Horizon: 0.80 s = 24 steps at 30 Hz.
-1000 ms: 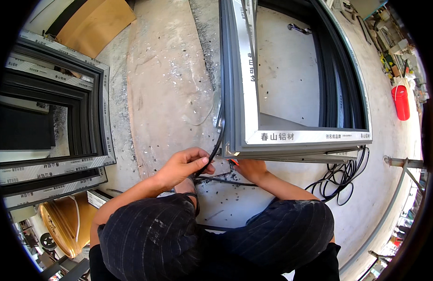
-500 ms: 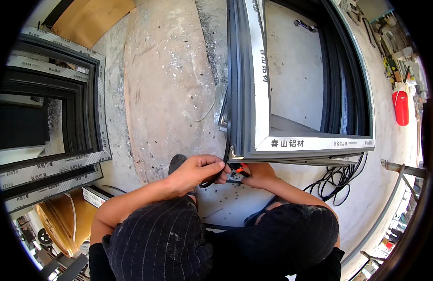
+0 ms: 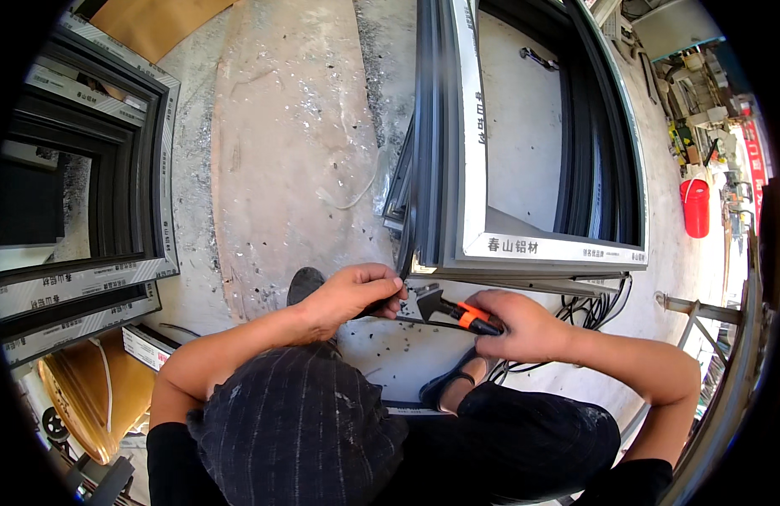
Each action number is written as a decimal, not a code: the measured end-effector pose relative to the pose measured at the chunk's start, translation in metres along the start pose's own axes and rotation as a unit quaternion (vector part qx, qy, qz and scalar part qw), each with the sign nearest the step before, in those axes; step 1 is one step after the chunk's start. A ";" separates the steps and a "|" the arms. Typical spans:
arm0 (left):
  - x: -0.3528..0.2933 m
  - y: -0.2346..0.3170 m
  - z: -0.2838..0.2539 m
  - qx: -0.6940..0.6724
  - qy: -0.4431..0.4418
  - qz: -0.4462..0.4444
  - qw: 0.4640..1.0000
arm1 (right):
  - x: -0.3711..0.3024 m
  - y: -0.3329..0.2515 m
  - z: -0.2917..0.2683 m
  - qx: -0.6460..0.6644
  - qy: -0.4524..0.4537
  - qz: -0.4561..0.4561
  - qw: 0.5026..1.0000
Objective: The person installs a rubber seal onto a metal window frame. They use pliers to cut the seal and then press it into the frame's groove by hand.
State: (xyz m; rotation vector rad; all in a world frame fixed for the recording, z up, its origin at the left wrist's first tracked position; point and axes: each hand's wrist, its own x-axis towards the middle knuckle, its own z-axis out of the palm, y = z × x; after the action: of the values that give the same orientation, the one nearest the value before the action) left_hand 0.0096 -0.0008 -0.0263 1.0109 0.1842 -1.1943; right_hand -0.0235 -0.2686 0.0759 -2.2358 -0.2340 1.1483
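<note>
Pale floor [image 3: 373, 363] is carrying black scraps. Right hand [image 3: 520, 326], wrapped round an orange-handled cutter [image 3: 472, 318], is now coming clear of the frame [image 3: 567, 247], bringing the tool beside the left hand [image 3: 356, 295], which is pinching a black strip [image 3: 406, 251] near the corner; both hands are now converging there. Beyond, a wrench [image 3: 539, 58] is lying.

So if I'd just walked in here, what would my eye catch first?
Probably the orange-and-black hand tool in the person's right hand, low in the centre, with the left hand beside it holding a black strip. Next comes the big stack of dark frames with pale printed edging, just above and to the right. Off at the far right, a bright red bucket stands out.
</note>
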 end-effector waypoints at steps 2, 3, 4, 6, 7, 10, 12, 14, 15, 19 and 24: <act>0.000 0.000 0.001 0.000 -0.001 0.005 1.000 | 0.005 -0.002 0.000 -0.004 0.015 0.016 1.000; 0.000 0.001 0.002 0.003 0.000 0.008 1.000 | 0.006 -0.002 0.003 0.004 0.027 0.023 0.999; 0.000 0.001 0.003 0.005 0.002 0.010 1.000 | 0.008 0.000 0.006 0.021 0.025 0.029 0.999; 0.003 -0.001 0.002 0.006 -0.006 0.023 1.000 | 0.012 0.005 0.012 0.059 0.021 0.039 0.997; 0.003 -0.002 0.002 0.006 -0.010 0.029 0.999 | 0.013 0.005 0.014 0.075 0.024 0.039 0.996; 0.002 -0.002 0.001 0.028 -0.008 0.044 0.999 | 0.015 0.007 0.016 0.116 0.025 0.037 0.992; -0.001 0.000 0.002 0.056 -0.009 0.065 0.996 | 0.015 0.011 0.015 0.131 0.017 0.040 0.990; -0.004 0.003 0.004 0.081 -0.006 0.078 0.994 | 0.018 0.017 0.017 0.157 0.007 0.031 0.987; -0.005 0.005 0.005 0.093 -0.002 0.080 0.993 | 0.020 0.019 0.019 0.164 0.011 0.025 0.986; -0.009 0.005 0.004 0.138 0.006 0.113 0.984 | 0.022 0.024 0.022 0.234 -0.004 0.009 0.972; -0.008 0.004 0.006 0.209 0.041 0.145 0.966 | 0.020 0.018 0.022 0.287 -0.017 0.026 0.957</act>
State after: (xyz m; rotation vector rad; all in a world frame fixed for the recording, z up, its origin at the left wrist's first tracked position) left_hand 0.0075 0.0003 -0.0156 1.4044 -0.1555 -0.9397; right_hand -0.0304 -0.2653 0.0417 -1.7154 0.1363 1.1086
